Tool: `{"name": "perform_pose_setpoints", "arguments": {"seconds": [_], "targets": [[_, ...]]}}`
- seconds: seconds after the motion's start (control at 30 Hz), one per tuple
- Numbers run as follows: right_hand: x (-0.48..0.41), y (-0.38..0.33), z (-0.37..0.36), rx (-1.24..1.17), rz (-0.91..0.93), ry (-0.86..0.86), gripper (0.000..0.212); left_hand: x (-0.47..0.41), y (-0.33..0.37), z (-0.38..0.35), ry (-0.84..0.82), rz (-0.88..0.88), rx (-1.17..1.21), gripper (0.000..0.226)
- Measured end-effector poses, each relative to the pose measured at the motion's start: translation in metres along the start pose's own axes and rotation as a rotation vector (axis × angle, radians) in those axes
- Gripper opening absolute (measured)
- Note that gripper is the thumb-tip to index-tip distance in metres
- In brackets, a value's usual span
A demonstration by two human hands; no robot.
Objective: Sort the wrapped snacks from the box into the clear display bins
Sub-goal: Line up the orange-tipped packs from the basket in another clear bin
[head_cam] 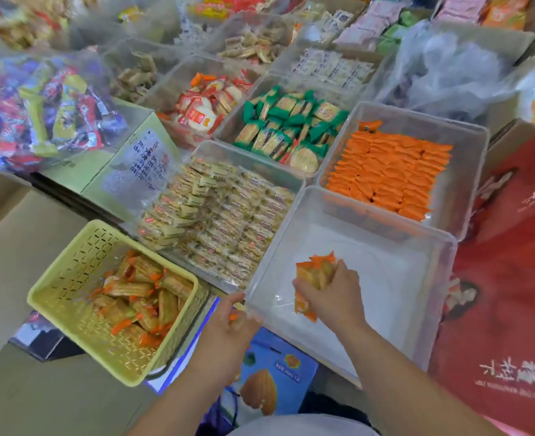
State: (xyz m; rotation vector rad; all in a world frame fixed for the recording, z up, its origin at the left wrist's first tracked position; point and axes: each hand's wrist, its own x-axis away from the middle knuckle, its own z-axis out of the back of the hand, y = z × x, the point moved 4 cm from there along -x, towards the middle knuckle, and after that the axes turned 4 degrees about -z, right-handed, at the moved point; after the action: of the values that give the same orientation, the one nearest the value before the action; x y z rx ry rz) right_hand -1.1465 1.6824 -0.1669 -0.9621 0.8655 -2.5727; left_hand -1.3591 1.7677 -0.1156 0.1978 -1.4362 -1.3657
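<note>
My right hand (333, 295) is shut on a bunch of orange-wrapped snacks (315, 275), held over the near clear bin (382, 212), whose white floor is otherwise bare. My left hand (228, 325) rests at that bin's near left corner with an orange wrapper between its fingers. To the left, a yellow slotted basket (71, 262) holds several of the same orange-ended snacks (140, 297). Behind the near bin, another clear bin (467, 152) is packed with neat rows of orange packets (388, 174).
More clear bins hold cream-wrapped biscuits (225, 215), green-wrapped crackers (288, 127) and red-white rice crackers (206, 105). A big red bag (511, 294) stands at the right, a bag of mixed sweets (39, 111) at the left, a blue box (275, 379) below the near bin.
</note>
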Motion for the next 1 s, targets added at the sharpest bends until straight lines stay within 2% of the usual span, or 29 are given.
{"name": "perform_pose_setpoints", "arguments": {"seconds": [0.07, 0.17, 0.27, 0.43, 0.57, 0.7, 0.83, 0.93, 1.0], "targets": [[-0.011, -0.001, -0.021, 0.334, 0.146, 0.001, 0.126, -0.008, -0.001, -0.002, -0.02, 0.009, -0.045, 0.041], [-0.017, 0.005, -0.056, 0.648, 0.296, -0.13, 0.131, -0.017, -0.002, -0.001, -0.058, 0.023, -0.092, 0.052], [-0.019, 0.014, -0.068, 0.62, 0.296, -0.284, 0.122, -0.018, -0.003, 0.0, -0.099, 0.037, -0.127, 0.062], [-0.028, 0.019, -0.052, 0.557, 0.357, -0.276, 0.081, -0.015, -0.003, 0.005, -0.124, 0.037, -0.063, 0.066], [-0.029, 0.031, -0.05, 0.559, 0.267, -0.312, 0.074, -0.012, -0.006, 0.012, -0.104, 0.082, 0.0, 0.072], [-0.03, 0.037, -0.057, 0.65, 0.289, -0.37, 0.069, -0.007, -0.007, 0.023, -0.057, 0.063, 0.018, 0.055], [-0.036, 0.036, -0.059, 0.742, 0.312, -0.367, 0.076, -0.001, -0.005, 0.034, -0.021, 0.064, 0.099, 0.033], [-0.03, 0.029, -0.054, 0.679, 0.274, -0.352, 0.081, 0.001, 0.005, 0.038, -0.015, 0.058, 0.263, 0.014], [-0.017, 0.015, -0.046, 0.594, 0.295, -0.284, 0.075, -0.001, 0.014, 0.036, -0.032, 0.061, 0.343, 0.003]]}}
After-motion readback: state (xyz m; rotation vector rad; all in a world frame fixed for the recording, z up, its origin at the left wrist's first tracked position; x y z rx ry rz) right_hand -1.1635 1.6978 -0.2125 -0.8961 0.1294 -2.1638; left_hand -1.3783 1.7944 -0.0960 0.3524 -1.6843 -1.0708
